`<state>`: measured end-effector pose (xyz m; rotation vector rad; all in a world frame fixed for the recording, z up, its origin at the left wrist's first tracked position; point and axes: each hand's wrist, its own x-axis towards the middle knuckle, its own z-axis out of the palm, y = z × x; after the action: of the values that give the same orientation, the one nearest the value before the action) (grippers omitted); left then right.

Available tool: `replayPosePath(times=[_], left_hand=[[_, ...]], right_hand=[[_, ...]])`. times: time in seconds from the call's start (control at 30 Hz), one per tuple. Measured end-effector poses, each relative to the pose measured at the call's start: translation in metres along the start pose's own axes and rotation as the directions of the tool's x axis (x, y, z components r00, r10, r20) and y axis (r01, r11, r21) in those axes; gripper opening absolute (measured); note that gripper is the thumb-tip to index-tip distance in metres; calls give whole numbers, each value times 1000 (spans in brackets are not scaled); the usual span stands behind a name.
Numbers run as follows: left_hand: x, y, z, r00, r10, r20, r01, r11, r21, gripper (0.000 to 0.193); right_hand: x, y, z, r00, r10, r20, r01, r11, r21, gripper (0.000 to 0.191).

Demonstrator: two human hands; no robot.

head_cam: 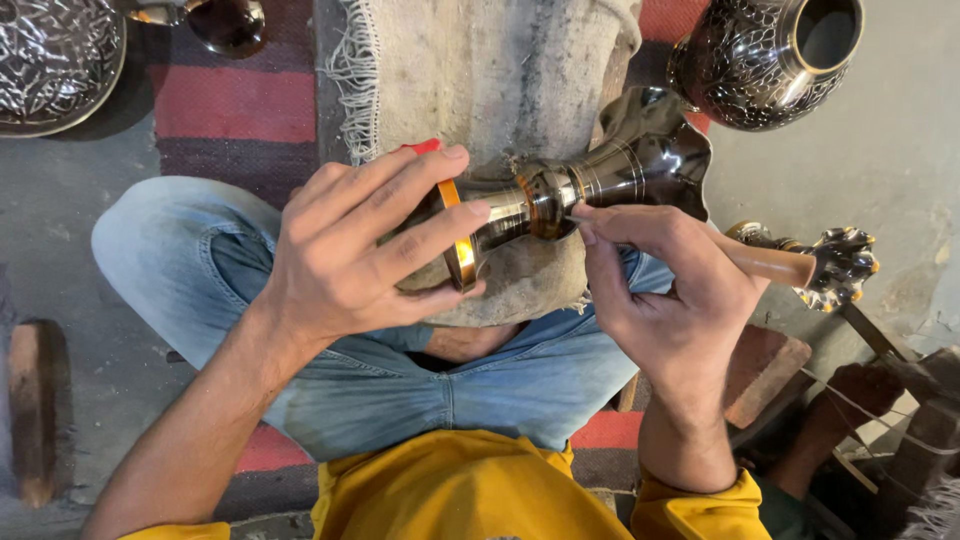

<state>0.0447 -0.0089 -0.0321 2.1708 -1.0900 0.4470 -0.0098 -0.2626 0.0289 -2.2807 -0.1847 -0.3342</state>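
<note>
Partly hidden — vase (600,180) base under left hand (350,250) fingers (440,215).

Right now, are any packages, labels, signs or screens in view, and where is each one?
None in view: no package, label, sign or screen.
The left hand grips a dark metal vase lying on a sack-covered block.
The right hand holds a wooden-handled tool against the vase.

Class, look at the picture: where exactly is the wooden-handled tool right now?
In the head view, the wooden-handled tool sits right of centre in the right hand, its tip at the neck of the dark metal vase.
</note>
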Motion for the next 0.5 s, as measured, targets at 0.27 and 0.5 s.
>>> replayPosePath(times=[0.27,0.5], left_hand=[[8,11,-5,974,-224,29,225,955,-192,85],[0,4,-6,999,43,18,-44,996,75,76]], right_hand=[[2,-3,0,1000,-15,-5,15,1000,4,14],[0,0,2,1000,27,-9,-27,1000,14,15]])
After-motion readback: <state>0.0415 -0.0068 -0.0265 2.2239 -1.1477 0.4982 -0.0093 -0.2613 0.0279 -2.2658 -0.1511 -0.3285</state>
